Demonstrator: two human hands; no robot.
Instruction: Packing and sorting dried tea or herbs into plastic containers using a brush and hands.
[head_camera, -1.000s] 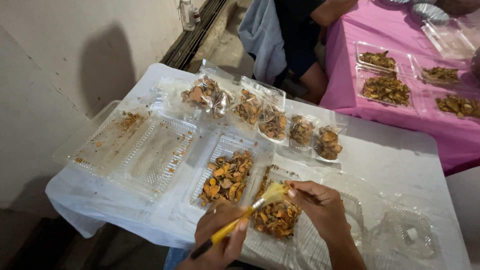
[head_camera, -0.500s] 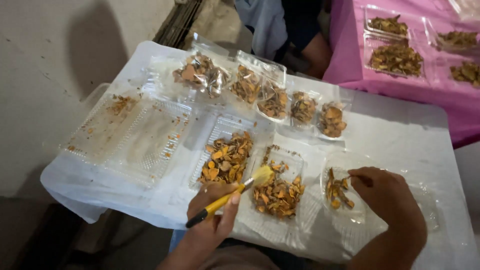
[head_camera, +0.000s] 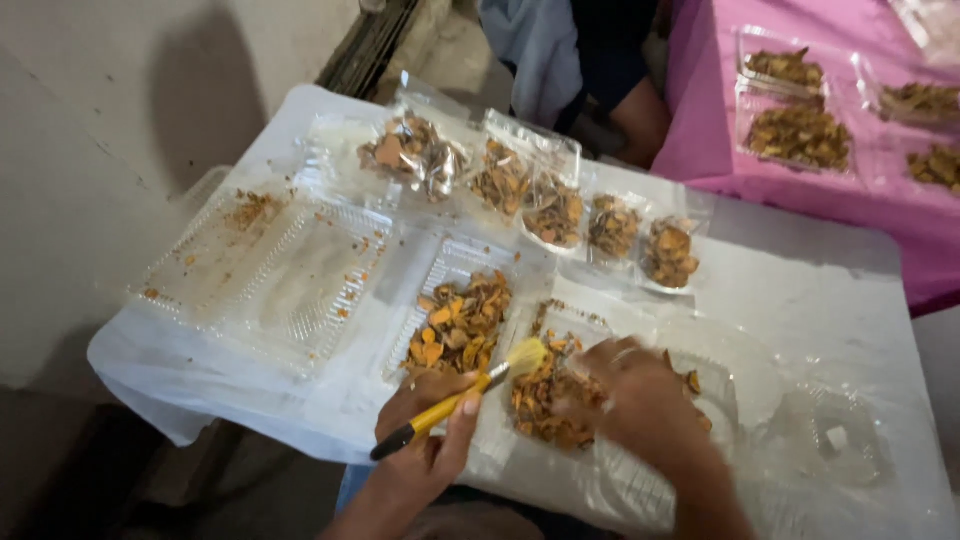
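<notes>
Dried orange chips (head_camera: 548, 398) heaped in a clear tray (head_camera: 560, 325) on the worktop (head_camera: 800, 300) look light and brittle; right hand (head_camera: 640, 400) fingers pinch some, left hand (head_camera: 425, 430) grips a yellow brush (head_camera: 470, 392).

Dim, warm indoor light; soft shadow on the left wall (head_camera: 190, 110); glare on clear plastic trays (head_camera: 290, 280); slight motion blur.

A yellow-handled brush (head_camera: 470, 395) tilts, bristles touching a heap of orange-brown chips (head_camera: 545, 400) in a clear tray.
</notes>
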